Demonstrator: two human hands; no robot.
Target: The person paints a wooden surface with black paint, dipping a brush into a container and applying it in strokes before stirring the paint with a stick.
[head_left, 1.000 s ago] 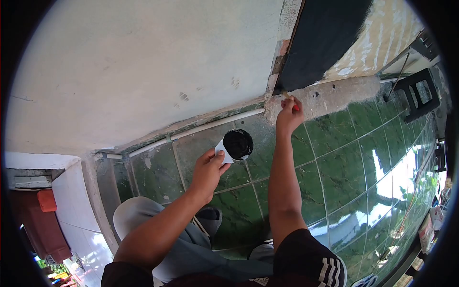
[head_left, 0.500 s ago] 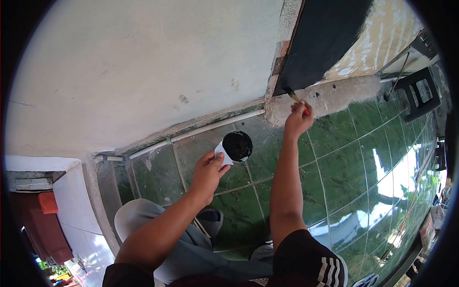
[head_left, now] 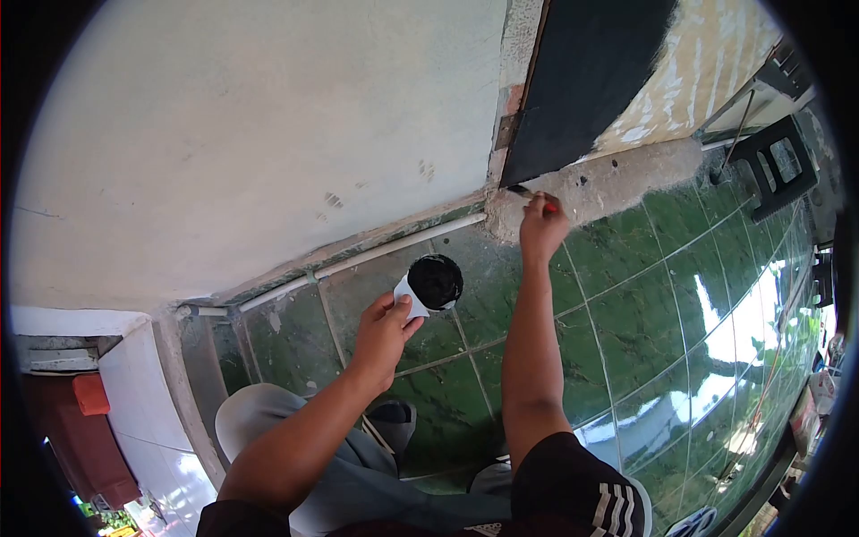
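Observation:
My left hand [head_left: 385, 333] is wrapped round a white cup [head_left: 415, 299] of black paint [head_left: 436, 281], held above the green tiles. My right hand [head_left: 542, 229] grips a paintbrush [head_left: 528, 194] with a red part at its handle. The dark bristles are at the lower left corner of the door panel [head_left: 582, 85]. Black paint covers the panel's left part, and its right part [head_left: 693, 80] is tan with white streaks.
A pale wall [head_left: 268, 134] fills the upper left, with a white pipe [head_left: 398, 243] along its foot. A rough concrete sill [head_left: 617, 179] lies below the panel. A black plastic stool [head_left: 777, 170] stands at the right on the green tiled floor [head_left: 626, 313].
The brush and my right hand have moved slightly left and down, to the panel's corner. The cup sits a little lower and further left in view, and the whole view has shifted slightly.

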